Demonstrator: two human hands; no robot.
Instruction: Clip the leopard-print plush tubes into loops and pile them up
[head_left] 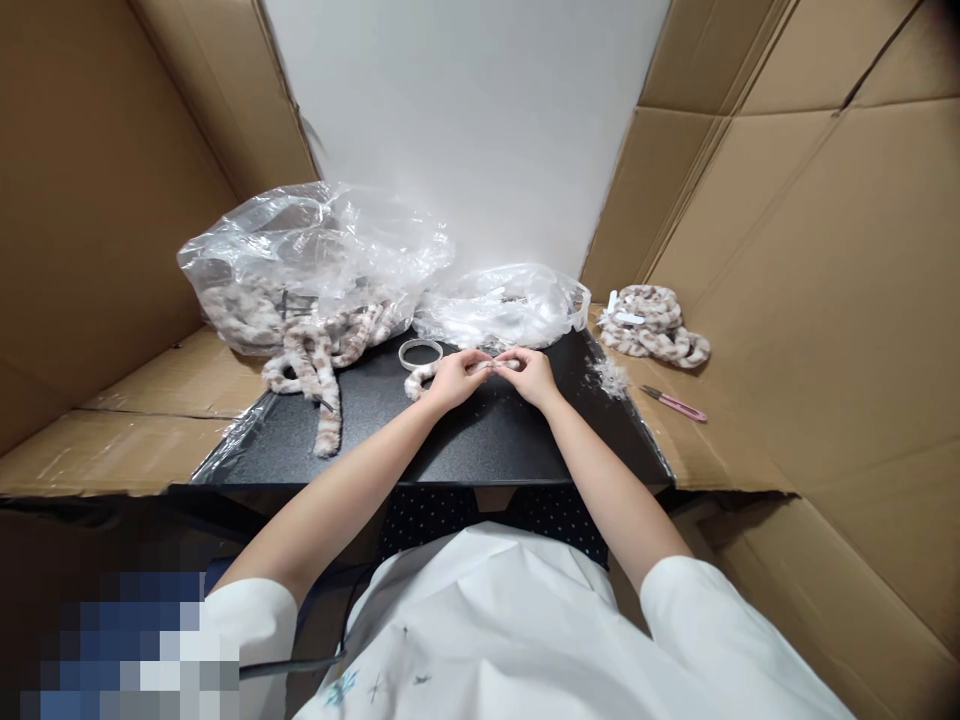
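Observation:
My left hand (454,380) and my right hand (531,376) meet over the black tabletop, fingertips pinched close together. Between them they grip a fluffy fabric cord (417,382), white with brown-grey patches, whose curled end shows left of my left hand. Exactly what the fingertips do at the joint is too small to make out. A ring-shaped roll of tape (421,352) lies just behind the curled end. Further left, more fluffy cords (327,420) trail out of a large transparent plastic bag (315,235) onto the table.
A second, flatter plastic bag (502,305) lies behind my hands. On the cardboard at right sit a pile of looped fluffy cords (652,325) with white tags and a pink-handled tool (679,404). Loose fluff (611,378) lies by the black table's (480,450) right edge. Cardboard walls enclose both sides.

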